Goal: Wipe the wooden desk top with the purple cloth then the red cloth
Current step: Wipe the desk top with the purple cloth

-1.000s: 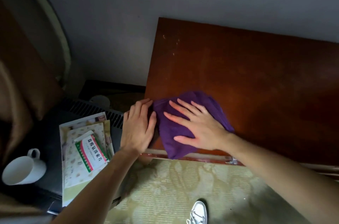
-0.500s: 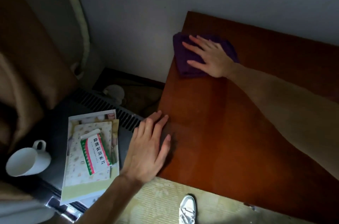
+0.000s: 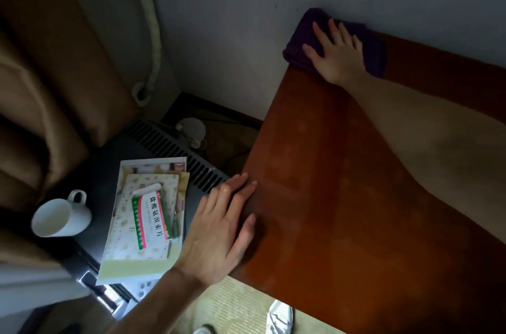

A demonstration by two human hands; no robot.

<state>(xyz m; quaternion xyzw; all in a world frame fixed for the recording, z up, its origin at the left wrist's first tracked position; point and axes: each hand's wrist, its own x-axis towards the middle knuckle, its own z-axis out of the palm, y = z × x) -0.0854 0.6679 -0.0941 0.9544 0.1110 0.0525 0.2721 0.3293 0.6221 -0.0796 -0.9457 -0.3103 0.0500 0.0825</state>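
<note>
The reddish-brown wooden desk top (image 3: 342,196) fills the right half of the head view. A crumpled purple cloth (image 3: 375,51) lies on its far left corner, against the wall. My right hand (image 3: 335,54) presses flat on that cloth with fingers spread. My left hand (image 3: 219,229) rests flat on the desk's left edge, near the front, fingers together and holding nothing. No red cloth is in view.
Left of the desk, a dark low unit (image 3: 90,169) carries a white mug (image 3: 59,217) and a stack of booklets with a red-and-green medicine box (image 3: 152,217). Brown curtains (image 3: 41,87) hang at far left. A white shoe (image 3: 279,317) is on the carpet below.
My right hand has slid the purple cloth from the desk's near left edge up to its far left corner. My left hand stays on the left edge.
</note>
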